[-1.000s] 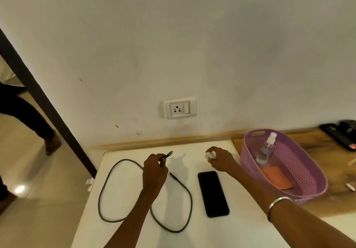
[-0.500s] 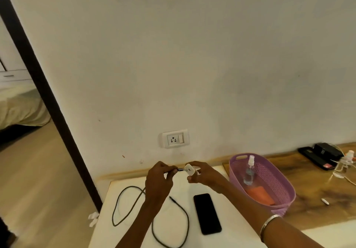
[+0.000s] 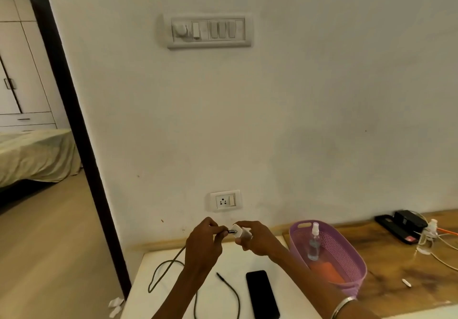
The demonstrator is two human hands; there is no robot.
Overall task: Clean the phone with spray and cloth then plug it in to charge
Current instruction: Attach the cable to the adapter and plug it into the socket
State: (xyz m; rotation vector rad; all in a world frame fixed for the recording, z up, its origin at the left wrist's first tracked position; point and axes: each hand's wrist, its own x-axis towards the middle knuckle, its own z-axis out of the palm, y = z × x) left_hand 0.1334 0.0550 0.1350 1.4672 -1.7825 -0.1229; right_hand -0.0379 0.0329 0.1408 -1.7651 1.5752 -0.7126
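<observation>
Above our white worktop [image 3: 223, 256], our left hand [image 3: 203, 242] pinches the cable plug [image 3: 229, 231], our right hand [image 3: 257, 240] grips the charger adapter [image 3: 240, 232]; we are joining them. Next: wall socket [image 3: 224, 201]. Phone [image 3: 261, 294] lies near.

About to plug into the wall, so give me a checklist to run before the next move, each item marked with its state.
1. Left hand pinches the cable plug: ok.
2. Right hand holds the white adapter: ok.
3. Plug fully seated in adapter: cannot tell.
4. Wall socket free: ok.
5. Cable's other end in the phone: not ok, it lies loose on the table.
6. Socket switch on: cannot tell.
</observation>
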